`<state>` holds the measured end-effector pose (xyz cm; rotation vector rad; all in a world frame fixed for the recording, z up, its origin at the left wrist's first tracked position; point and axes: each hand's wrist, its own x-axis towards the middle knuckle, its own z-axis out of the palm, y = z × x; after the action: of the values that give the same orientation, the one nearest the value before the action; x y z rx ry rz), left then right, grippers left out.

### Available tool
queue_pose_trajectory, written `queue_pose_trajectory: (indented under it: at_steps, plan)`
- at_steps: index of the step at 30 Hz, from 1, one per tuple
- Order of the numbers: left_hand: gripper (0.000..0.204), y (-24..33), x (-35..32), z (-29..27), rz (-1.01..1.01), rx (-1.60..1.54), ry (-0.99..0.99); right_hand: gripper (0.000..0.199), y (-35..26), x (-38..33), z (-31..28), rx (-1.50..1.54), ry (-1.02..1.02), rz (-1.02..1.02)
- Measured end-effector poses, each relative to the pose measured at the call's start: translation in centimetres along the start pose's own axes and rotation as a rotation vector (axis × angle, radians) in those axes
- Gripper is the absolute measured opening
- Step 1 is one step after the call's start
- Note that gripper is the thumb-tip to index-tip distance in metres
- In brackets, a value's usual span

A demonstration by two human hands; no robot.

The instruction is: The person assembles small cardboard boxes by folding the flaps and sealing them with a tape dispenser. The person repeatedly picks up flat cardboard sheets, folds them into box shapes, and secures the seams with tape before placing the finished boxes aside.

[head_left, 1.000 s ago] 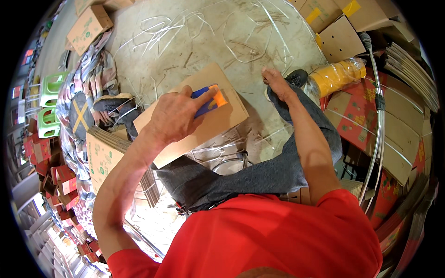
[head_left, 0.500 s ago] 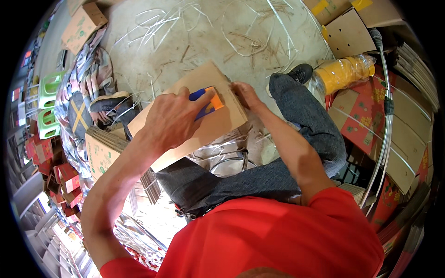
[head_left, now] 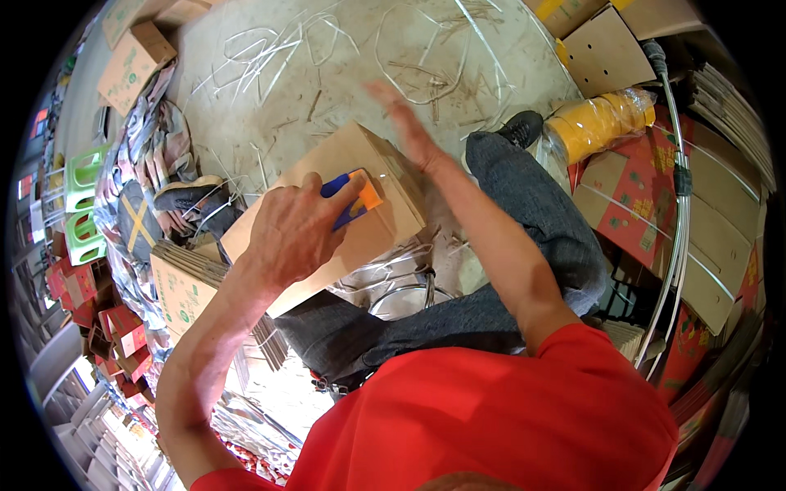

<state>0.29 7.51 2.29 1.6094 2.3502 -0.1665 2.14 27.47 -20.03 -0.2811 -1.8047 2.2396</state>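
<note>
The right hand (head_left: 407,117) changes most. A second ago it rests down by the shoe at the far right of the floor; half a second ago it touches the right edge of the cardboard box (head_left: 327,213). Now it is lifted off the box, open and blurred, above the box's far right corner. The left hand (head_left: 295,233) sits a little nearer the box's middle than before, and the blue and orange tape dispenser (head_left: 352,200) under it reaches closer to the right edge.

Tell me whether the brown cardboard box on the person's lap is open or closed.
Closed, as far as shows: the brown cardboard box presents a flat, unbroken top face, no flaps raised. The left hand presses a blue and orange tool onto it.
</note>
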Motion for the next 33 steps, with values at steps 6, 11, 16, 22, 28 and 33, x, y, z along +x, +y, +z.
queue_pose_trajectory:
  at_steps: [6,11,16,22,28,33]
  plan:
    - [0.059,-0.2,-0.4,0.0,-0.017,-0.032,-0.01,0.061,4.3,-0.6,2.5,0.054,-0.123,0.18]
    - [0.051,-0.2,0.0,0.0,-0.001,-0.066,0.033,0.071,13.6,0.5,0.3,-0.026,-0.11,0.332]
    - [0.031,-0.3,-0.6,0.4,0.003,-0.096,0.116,0.065,17.1,-0.7,-2.1,-0.521,0.015,0.522]
    - [0.018,-0.3,-0.1,1.1,0.009,-0.061,0.119,0.057,11.4,1.3,-5.2,-1.018,-0.126,0.399]
    - [0.026,-0.9,-1.5,3.3,-0.014,-0.012,0.197,0.062,-8.0,-2.6,2.7,-0.14,0.109,0.689]
    - [0.022,-0.5,-0.5,2.1,0.013,0.051,0.112,0.047,-5.8,-7.0,4.1,-0.396,0.043,0.323]
